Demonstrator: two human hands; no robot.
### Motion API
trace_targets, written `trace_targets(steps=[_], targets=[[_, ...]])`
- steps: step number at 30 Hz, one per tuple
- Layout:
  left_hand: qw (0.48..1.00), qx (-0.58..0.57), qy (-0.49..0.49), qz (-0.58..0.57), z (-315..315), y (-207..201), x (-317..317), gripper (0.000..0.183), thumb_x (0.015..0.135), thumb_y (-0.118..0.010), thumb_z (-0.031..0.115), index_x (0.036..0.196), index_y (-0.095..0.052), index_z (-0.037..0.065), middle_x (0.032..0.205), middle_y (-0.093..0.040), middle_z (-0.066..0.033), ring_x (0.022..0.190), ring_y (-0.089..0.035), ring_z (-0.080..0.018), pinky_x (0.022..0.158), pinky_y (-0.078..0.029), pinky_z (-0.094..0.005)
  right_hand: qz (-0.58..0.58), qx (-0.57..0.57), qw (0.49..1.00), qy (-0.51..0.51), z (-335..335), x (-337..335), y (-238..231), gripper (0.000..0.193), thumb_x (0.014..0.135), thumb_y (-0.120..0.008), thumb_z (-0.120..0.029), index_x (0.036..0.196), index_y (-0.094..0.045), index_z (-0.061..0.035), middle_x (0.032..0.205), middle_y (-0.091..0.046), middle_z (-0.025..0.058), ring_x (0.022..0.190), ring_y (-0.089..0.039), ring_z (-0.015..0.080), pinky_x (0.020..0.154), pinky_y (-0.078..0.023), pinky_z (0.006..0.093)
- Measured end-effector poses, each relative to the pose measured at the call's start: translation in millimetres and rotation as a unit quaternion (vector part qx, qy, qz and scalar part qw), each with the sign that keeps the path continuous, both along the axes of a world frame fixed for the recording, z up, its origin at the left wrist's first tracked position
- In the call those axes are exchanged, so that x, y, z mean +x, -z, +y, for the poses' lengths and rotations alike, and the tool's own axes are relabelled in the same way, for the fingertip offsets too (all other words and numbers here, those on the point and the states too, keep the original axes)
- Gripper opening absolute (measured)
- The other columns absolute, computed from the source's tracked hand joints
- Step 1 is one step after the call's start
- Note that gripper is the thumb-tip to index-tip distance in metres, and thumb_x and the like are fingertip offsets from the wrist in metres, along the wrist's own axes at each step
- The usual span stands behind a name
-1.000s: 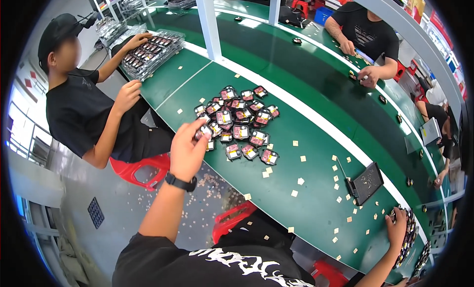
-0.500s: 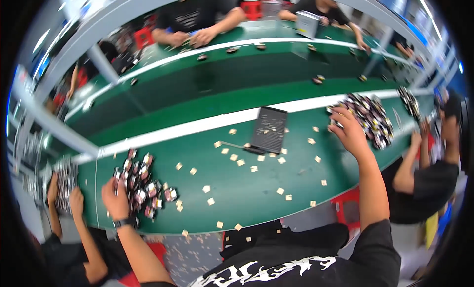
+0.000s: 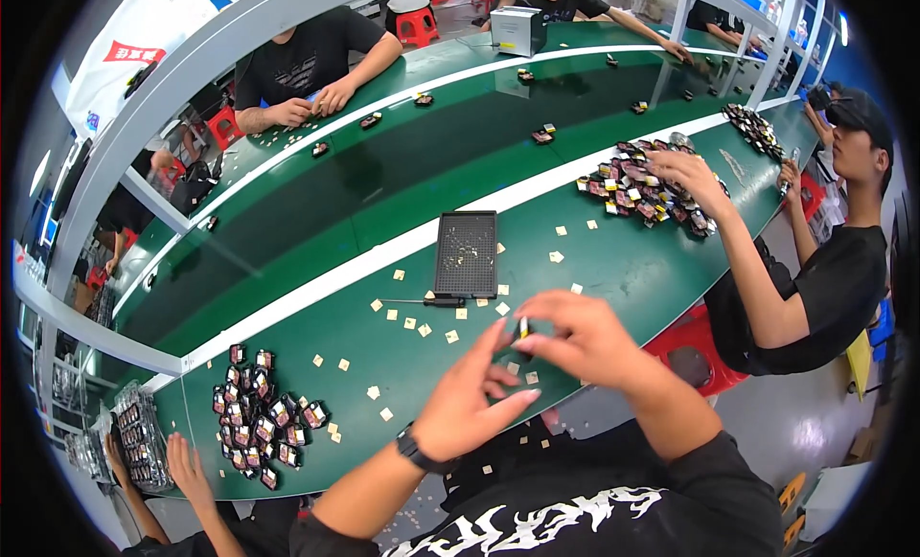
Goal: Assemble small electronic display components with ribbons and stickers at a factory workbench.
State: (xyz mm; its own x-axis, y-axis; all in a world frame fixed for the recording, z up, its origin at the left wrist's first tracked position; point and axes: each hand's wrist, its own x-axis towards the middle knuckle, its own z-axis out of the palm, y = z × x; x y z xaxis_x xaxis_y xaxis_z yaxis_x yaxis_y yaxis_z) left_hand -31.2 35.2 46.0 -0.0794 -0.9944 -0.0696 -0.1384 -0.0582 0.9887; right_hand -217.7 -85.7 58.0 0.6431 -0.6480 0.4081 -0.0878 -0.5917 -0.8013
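Observation:
My right hand pinches a small black part with a pale and yellow label between thumb and fingers. Close beside it, my left hand is open, its fingers spread and thumb apart, with nothing visible in it. Both hands are above the near edge of the green table. A loose pile of similar black parts lies to the left. A bigger pile is at the right, with a co-worker's hand over it.
Beyond my hands lies a black gridded tray with small bits in it, a screwdriver at its near edge. Small pale squares are scattered around. A conveyor belt carries single parts past. Co-workers sit on both sides and opposite.
My left hand has left the left pile and my right hand the right one. They have come together in front of me, the right with a part. The view has shifted.

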Motion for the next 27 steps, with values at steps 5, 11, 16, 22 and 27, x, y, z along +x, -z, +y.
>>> trace_targets(steps=[5, 11, 16, 22, 27], targets=[[0.98, 0.035, 0.036, 0.194, -31.2, 12.9, -6.7, 0.05, 0.101, -0.056, 0.004, 0.148, -0.039, 0.0, 0.116, -0.064, -0.0123, 0.1, -0.067, -0.0163, 0.087, -0.055, -0.0287, -0.012, 0.018, 0.999, 0.046, 20.0, 4.9, 9.0, 0.033, 0.085, -0.08, -0.01, 0.117, -0.071, -0.004, 0.102, -0.069, 0.0062, 0.062, -0.049, 0.006, 0.054, -0.043, 0.0234], [0.965, 0.093, 0.002, 0.247, -32.4, 47.0, 5.2, 0.046, 0.102, -0.056, 0.003, 0.146, -0.042, 0.002, 0.118, -0.062, -0.013, 0.098, -0.068, -0.0209, 0.084, -0.056, -0.0298, 0.068, 0.268, 0.95, 0.144, 29.9, -24.6, 29.3, 0.033, 0.097, -0.068, -0.014, 0.127, -0.063, -0.0012, 0.104, -0.066, 0.0031, 0.071, -0.052, 0.0055, 0.062, -0.044, 0.0217], [0.959, 0.084, -0.047, 0.266, -37.1, 55.7, 3.3, 0.048, 0.102, -0.054, 0.0, 0.147, -0.039, 0.001, 0.116, -0.063, -0.0162, 0.101, -0.07, -0.0249, 0.084, -0.059, -0.0316, 0.041, 0.379, 0.916, 0.129, 39.3, -30.4, 32.5, 0.032, 0.104, -0.055, -0.016, 0.133, -0.06, -0.0038, 0.097, -0.065, 0.0028, 0.075, -0.056, 0.0074, 0.067, -0.049, 0.0249], [0.959, 0.054, -0.051, 0.274, -34.2, 52.2, 9.2, 0.047, 0.1, -0.056, -0.002, 0.144, -0.04, 0.0, 0.122, -0.065, -0.0194, 0.094, -0.071, -0.0202, 0.072, -0.056, -0.026, 0.057, 0.264, 0.946, 0.178, 41.5, -15.5, 28.6, 0.026, 0.108, -0.051, -0.019, 0.127, -0.058, -0.0037, 0.087, -0.062, 0.0045, 0.075, -0.056, 0.0104, 0.068, -0.047, 0.0268], [0.97, 0.035, -0.041, 0.239, -30.2, 57.2, 5.4, 0.043, 0.101, -0.054, -0.001, 0.143, -0.043, -0.001, 0.125, -0.064, -0.0169, 0.1, -0.069, -0.017, 0.077, -0.055, -0.0259, 0.097, 0.285, 0.942, 0.147, 54.2, -8.9, 29.7, 0.011, 0.105, -0.053, -0.011, 0.107, -0.052, -0.0003, 0.082, -0.063, 0.0059, 0.071, -0.058, 0.0107, 0.064, -0.047, 0.0266]])
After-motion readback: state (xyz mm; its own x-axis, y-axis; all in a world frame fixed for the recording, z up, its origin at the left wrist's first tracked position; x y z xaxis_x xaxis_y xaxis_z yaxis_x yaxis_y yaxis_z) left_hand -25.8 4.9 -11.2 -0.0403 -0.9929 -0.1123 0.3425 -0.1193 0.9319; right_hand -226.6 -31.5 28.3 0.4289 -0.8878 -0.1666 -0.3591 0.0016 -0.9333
